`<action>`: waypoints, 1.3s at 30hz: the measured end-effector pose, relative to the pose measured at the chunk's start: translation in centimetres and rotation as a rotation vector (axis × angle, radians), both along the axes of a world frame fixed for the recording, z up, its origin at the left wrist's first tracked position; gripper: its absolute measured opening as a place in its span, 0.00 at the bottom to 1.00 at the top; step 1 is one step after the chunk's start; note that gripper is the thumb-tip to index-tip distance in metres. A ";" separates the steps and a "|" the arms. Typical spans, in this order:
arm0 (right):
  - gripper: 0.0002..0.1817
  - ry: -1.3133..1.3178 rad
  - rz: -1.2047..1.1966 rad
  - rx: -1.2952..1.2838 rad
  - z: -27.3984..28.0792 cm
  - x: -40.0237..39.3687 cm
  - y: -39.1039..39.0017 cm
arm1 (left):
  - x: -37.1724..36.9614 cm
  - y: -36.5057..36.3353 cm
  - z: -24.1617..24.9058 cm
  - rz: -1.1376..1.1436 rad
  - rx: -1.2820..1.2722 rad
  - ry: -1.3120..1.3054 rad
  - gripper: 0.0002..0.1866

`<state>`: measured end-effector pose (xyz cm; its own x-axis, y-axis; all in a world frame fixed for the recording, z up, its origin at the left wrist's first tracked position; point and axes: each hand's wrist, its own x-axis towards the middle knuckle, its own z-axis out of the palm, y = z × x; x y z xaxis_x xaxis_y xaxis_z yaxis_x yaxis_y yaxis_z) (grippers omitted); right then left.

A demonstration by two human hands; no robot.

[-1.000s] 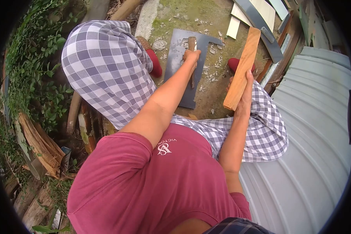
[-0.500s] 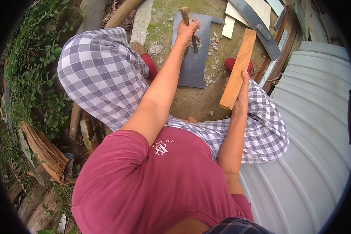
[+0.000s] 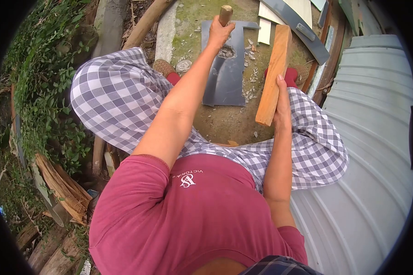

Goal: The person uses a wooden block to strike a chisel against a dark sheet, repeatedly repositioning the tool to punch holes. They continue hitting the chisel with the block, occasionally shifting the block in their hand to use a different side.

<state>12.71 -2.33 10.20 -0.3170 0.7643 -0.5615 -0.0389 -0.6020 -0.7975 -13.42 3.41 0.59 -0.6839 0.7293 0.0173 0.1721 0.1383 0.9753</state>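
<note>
My left hand [image 3: 220, 35] is closed around a wooden-handled chisel [image 3: 225, 13], its butt end pointing up. The lower part of the tool is hidden by the hand. Beneath it a dark grey sheet [image 3: 222, 89] lies on the ground between my feet, with a ragged patch of broken bits [image 3: 227, 52] near my fingers. In my right hand [image 3: 282, 107] is a long squared wooden block [image 3: 273, 75], held tilted above the ground to the right of the sheet. My thumb lies along its side; the other fingers are mostly hidden behind it.
Pale chips [image 3: 250, 87] litter the mossy ground around the sheet. Grey and cream panels [image 3: 293, 18] lie beyond the block. Corrugated metal sheeting [image 3: 353, 137] extends along the right. Split wood [image 3: 66, 188] and leafy plants [image 3: 55, 91] are at the left.
The chisel's dark shaft, visible before, is now hidden behind my left hand, uncovering the broken patch. The wooden block has shifted slightly left and now stands more upright in view.
</note>
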 end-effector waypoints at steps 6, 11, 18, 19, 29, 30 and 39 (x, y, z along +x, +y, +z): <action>0.32 -0.052 0.039 0.006 -0.6 -0.1 -0.1 | 0.9 -0.1 -1.1 0.033 0.017 0.036 0.23; 0.32 -0.213 0.102 0.196 0.8 -0.4 -0.1 | 1.5 0.5 -3.0 0.040 0.041 0.098 0.23; 0.30 -0.169 0.124 0.448 8.2 -4.8 1.2 | 4.4 -0.6 -0.9 0.154 0.113 0.117 0.19; 0.30 -0.144 0.126 0.483 8.1 -5.3 1.6 | 4.8 -0.6 -1.0 0.149 0.144 0.136 0.19; 0.30 -0.243 0.192 0.153 9.0 -6.9 1.8 | 5.2 -0.8 -1.9 0.135 0.155 0.088 0.19; 0.30 -0.161 0.174 0.218 9.8 -6.8 2.2 | 5.2 -0.9 -1.9 0.137 0.156 0.080 0.19; 0.31 -0.429 0.465 0.457 3.5 -5.6 1.1 | 4.0 -0.7 -2.0 0.050 0.115 0.065 0.21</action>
<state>7.14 -1.23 13.69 -0.4881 0.7911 -0.3686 0.5048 -0.0886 -0.8587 -9.46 2.69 -1.41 -0.7144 0.6846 0.1446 0.2312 0.0360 0.9722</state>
